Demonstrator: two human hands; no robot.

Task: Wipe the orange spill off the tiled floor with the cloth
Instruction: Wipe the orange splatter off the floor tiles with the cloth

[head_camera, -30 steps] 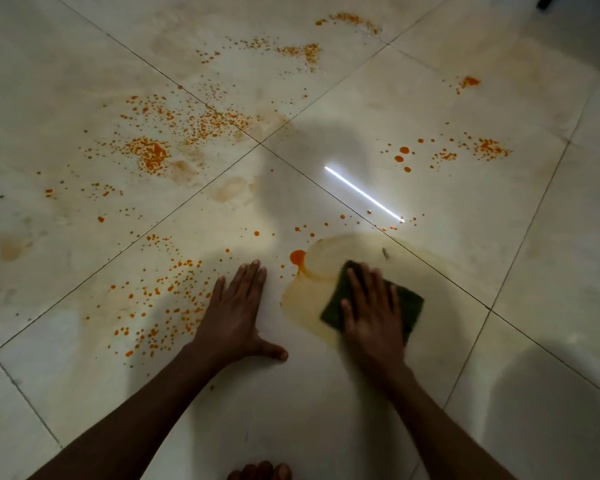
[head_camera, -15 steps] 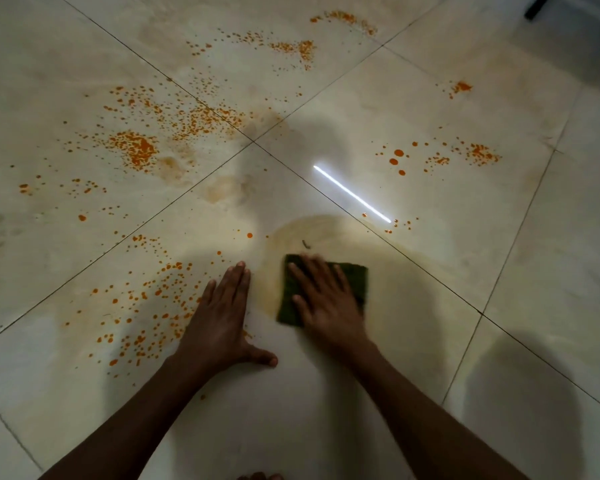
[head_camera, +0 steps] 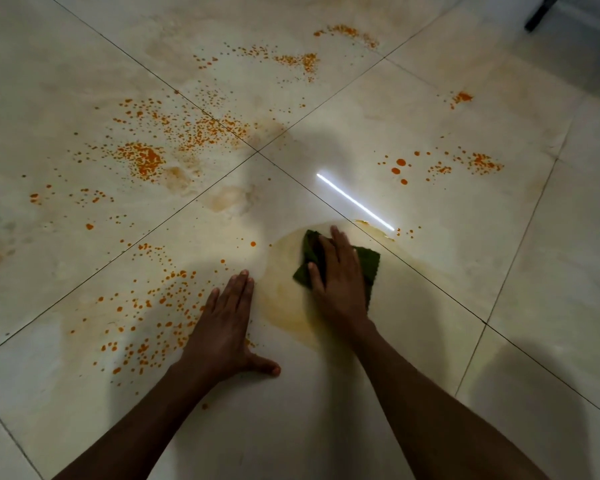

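A dark green cloth (head_camera: 369,263) lies on the cream tiled floor (head_camera: 326,410), and my right hand (head_camera: 340,282) presses flat on it with straight fingers. Around the cloth spreads a pale yellow smeared wet patch (head_camera: 284,296). My left hand (head_camera: 226,327) rests flat on the floor just left of the patch, fingers straight, thumb out. Orange droplets (head_camera: 153,327) speckle the tile to the left of that hand. Denser orange splatter (head_camera: 146,159) lies further away on the left, with other clusters at the top (head_camera: 302,60) and the right (head_camera: 478,162).
Dark grout lines cross near the middle (head_camera: 257,151). A bright strip of reflected light (head_camera: 355,201) lies just beyond the cloth. A dark object (head_camera: 537,13) stands at the top right corner. Faint brownish stains (head_camera: 229,199) mark the tiles near the crossing.
My right hand has slid the cloth from the left, near my left hand, back to the right and a little away. The smeared patch has widened. My left hand has stayed put.
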